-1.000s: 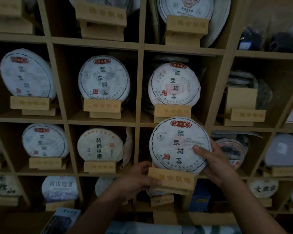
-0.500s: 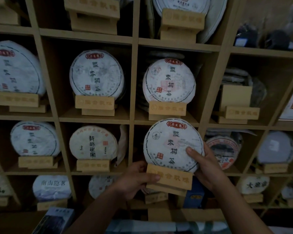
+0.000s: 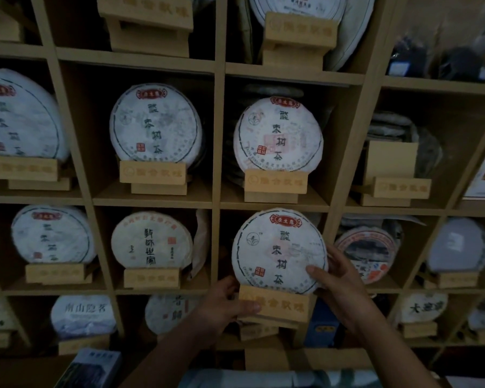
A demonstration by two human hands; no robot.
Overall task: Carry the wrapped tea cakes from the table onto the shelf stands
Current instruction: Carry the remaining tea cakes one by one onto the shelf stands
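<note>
A round tea cake (image 3: 275, 247) in white paper with a red label and black characters stands upright in a wooden stand (image 3: 277, 305), in front of a middle shelf compartment. My left hand (image 3: 224, 303) grips the stand's left end, thumb across its front. My right hand (image 3: 336, 278) holds the cake's lower right edge, thumb on its face. The stand's base is partly hidden by my hands.
The wooden shelf grid (image 3: 219, 135) holds several wrapped tea cakes on matching stands, such as one directly above (image 3: 277, 135) and one to the left (image 3: 151, 239). A stand at the right (image 3: 398, 186) shows no cake upright. A booklet (image 3: 93, 371) lies at the lower left.
The cake and stand have shifted slightly up and left towards the compartment, both hands moving with them. My view has drifted a little to the right along the shelf.
</note>
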